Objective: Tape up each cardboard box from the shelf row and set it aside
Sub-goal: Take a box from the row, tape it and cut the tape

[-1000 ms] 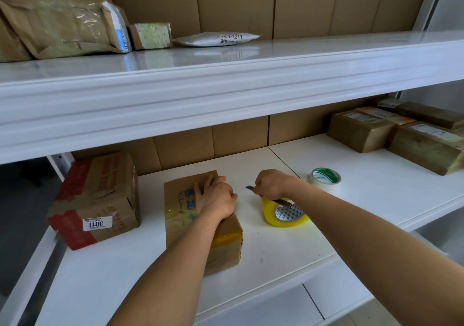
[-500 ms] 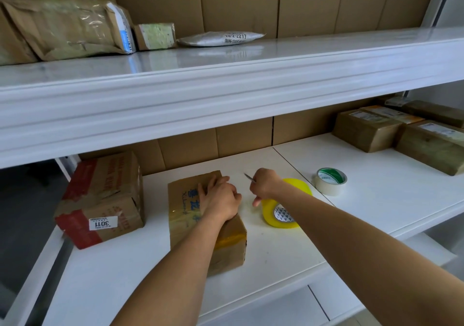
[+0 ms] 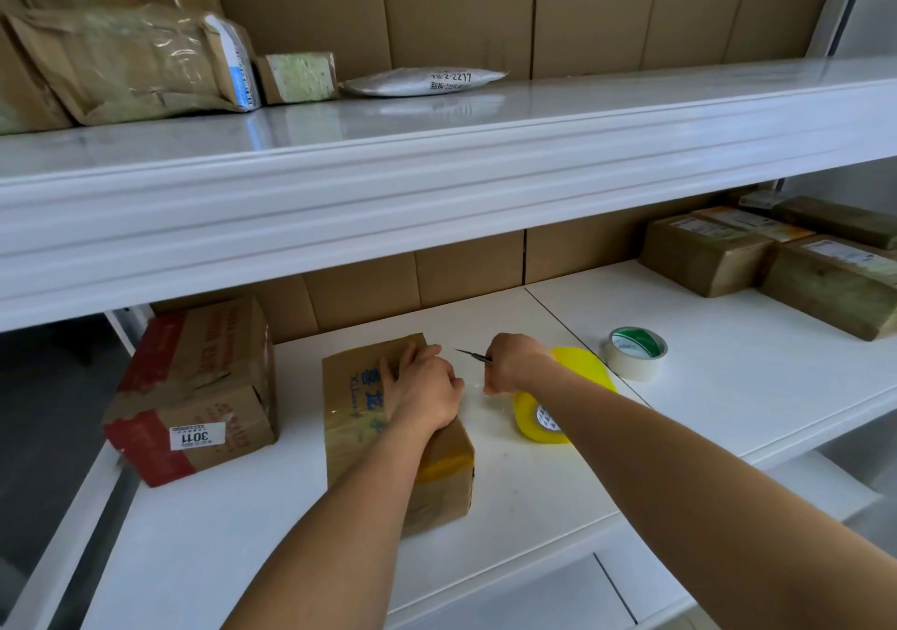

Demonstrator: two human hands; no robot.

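A small brown cardboard box (image 3: 361,416) with blue lettering lies on the white lower shelf (image 3: 534,474), a band of yellowish tape across its near end. My left hand (image 3: 423,384) presses on its top right edge. My right hand (image 3: 514,361) grips a small knife (image 3: 472,355), blade pointing left, just right of the box. A clear strip of tape stretches from the box toward the yellow tape roll (image 3: 558,399), which stands tilted under my right wrist.
A red-taped carton labelled 3011 (image 3: 194,386) stands left of the box. A white tape roll with a green core (image 3: 636,352) lies to the right. Several wrapped parcels (image 3: 776,265) fill the shelf's right end. The upper shelf (image 3: 437,153) overhangs and carries packages.
My right hand has lifted off the yellow roll and moved up and left with the knife, toward the tape strip beside the box. The roll tipped onto its edge. The left hand stayed put.
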